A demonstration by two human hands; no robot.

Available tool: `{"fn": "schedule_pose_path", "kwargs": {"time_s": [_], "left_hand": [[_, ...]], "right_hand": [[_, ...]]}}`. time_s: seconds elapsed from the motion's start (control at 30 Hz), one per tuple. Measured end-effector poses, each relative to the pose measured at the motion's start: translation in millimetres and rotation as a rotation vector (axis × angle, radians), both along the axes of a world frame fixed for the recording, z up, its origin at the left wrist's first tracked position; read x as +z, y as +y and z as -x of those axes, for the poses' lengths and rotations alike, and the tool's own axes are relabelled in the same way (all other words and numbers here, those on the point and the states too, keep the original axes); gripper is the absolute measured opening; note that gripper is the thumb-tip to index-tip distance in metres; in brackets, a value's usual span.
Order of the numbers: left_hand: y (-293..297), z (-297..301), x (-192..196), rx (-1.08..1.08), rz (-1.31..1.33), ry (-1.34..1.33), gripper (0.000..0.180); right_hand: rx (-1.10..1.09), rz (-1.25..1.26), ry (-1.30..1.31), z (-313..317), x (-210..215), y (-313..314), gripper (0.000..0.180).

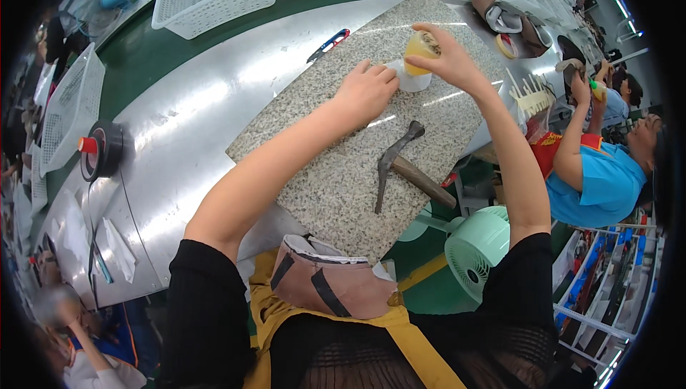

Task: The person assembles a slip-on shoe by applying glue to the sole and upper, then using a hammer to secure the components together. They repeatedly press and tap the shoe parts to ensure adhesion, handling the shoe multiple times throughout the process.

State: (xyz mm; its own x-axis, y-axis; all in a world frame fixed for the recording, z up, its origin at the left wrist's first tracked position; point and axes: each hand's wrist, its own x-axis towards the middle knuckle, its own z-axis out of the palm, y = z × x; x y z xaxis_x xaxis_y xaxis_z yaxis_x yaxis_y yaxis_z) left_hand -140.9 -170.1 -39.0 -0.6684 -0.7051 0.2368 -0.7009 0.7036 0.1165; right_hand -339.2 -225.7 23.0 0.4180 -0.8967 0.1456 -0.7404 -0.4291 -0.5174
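Granite slab (pixel 343 174) on the steel surface (pixel 193 110), hammer (pixel 400 164) lying idle.
Your left hand (pixel 366 92) rests flat beside the white pot (pixel 411 78); keep your right hand's (pixel 446 56) grip pinched around the yellow applicator (pixel 420 46), directly above it.

White tub (pixel 413 79) mostly hidden behind right hand (pixel 449 60), yellow cup (pixel 420 47).

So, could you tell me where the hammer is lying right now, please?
In the head view, the hammer lies on the granite slab near its right edge, handle pointing off toward the green fan, below the left hand.
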Motion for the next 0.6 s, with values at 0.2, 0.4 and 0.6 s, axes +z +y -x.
{"fn": "schedule_pose_path", "kwargs": {"time_s": [0.2, 0.4, 0.6], "left_hand": [[-1.9, 4.5, -9.0, -0.001, 0.052, 0.057, 0.032], [-10.8, -9.1, -14.0, 0.031, 0.043, 0.43, 0.023], [98.7, -125.4, 61.0, -0.143, -0.897, 0.659, 0.034]], "right_hand": [[-0.472, -0.245, -0.556, 63.3, 23.7, -5.1, 0.056], [-0.366, -0.388, -1.189, 111.1, 56.5, 41.4, 0.04], [-0.06, -0.811, -1.342, 121.5, 79.9, 141.4, 0.062]]}}
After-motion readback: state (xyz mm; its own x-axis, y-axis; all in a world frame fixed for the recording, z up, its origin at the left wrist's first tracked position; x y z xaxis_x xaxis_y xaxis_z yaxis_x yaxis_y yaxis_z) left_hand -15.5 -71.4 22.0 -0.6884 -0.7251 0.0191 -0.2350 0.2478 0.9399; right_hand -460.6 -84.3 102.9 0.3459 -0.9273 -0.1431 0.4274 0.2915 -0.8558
